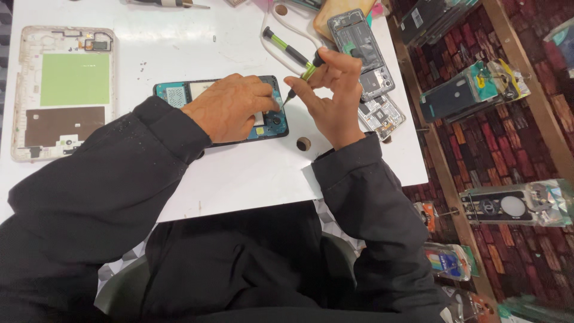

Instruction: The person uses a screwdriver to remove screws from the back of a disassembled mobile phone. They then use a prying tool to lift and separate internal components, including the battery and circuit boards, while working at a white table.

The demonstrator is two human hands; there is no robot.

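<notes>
Left hand (230,107) is laid flat, palm down, fingers loosely curled, over the opened teal phone (222,110); the phone is pinned to the table, not gripped. Right hand (330,98) is closed around a green-and-black screwdriver (302,76), pinched between thumb and fingertips, the other fingers raised. The tip is set down at the phone's right end, just beside the left fingertips.

The phone is placed near the table's front centre, long side across, internals up; most of its middle is hidden under the left hand.

Around it: a second green-handled screwdriver (286,46) is seen behind the right hand, lying across a white cable (272,42). Two stripped phone frames (366,66) are stacked at the right edge, partly covered by the right hand. A large tablet back shell (63,90) with a green panel is laid at the far left, well apart. A small dark round part (304,143) is sited just in front of the right wrist.

The surface is a white table (239,179), scuffed. To the right, a patterned red-brown floor (514,137) is seen, with packaged phone cases (466,90) on wooden strips.
</notes>
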